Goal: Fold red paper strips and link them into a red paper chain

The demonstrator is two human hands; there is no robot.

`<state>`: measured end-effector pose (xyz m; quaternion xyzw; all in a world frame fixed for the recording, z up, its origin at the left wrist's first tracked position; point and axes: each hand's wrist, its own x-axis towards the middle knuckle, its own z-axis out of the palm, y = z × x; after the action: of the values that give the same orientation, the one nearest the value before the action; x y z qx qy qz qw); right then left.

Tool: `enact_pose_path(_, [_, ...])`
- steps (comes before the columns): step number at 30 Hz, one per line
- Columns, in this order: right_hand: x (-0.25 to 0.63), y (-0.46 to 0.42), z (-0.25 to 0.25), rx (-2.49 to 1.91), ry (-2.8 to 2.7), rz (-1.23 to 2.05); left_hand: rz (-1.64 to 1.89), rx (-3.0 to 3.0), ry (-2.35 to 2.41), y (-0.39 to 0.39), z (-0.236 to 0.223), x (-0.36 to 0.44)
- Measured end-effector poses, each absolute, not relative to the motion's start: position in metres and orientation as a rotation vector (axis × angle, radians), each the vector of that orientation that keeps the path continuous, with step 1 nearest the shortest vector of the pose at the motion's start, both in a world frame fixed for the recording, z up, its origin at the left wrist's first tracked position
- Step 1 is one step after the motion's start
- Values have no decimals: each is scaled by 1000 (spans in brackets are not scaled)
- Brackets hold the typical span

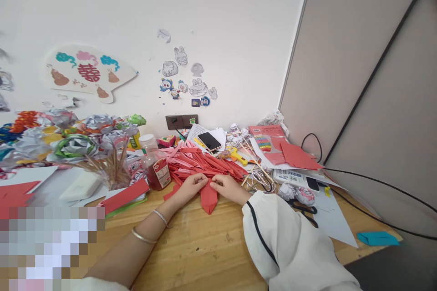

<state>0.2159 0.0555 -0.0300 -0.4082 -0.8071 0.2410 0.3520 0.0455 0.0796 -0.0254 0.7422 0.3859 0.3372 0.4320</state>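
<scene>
A folded piece of red paper with a pointed lower end lies at the table's middle, its tip toward me. My left hand pinches its upper left edge, and my right hand pinches the upper right edge. Both sets of fingers are closed on the paper, and part of its upper end is hidden by them. Right behind my hands spreads a heap of folded red paper strips. To the left of my left hand stands a bottle of dark red liquid with a white cap.
A cup of wooden sticks and many paper flowers crowd the left. A phone, a yellow glue gun, scissors, red paper sheets and black cables lie behind and right. A wall rises behind.
</scene>
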Motion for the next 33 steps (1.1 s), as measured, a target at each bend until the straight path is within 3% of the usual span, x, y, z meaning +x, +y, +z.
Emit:
enact_pose_path(6, [216,56,-29,-1006,-2032,672,863,1825,978,78,-23,47])
enact_pose_path(13, [216,58,-30,-914,-1906,1002,835,1822,951,80,-27,47])
enact_pose_path(28, [215,58,-33,-1004,-1986,711,885,1861,965,82,-28,47])
enact_pose_path(33, [215,60,-36,-991,-1936,778,863,1851,971,81,-27,47])
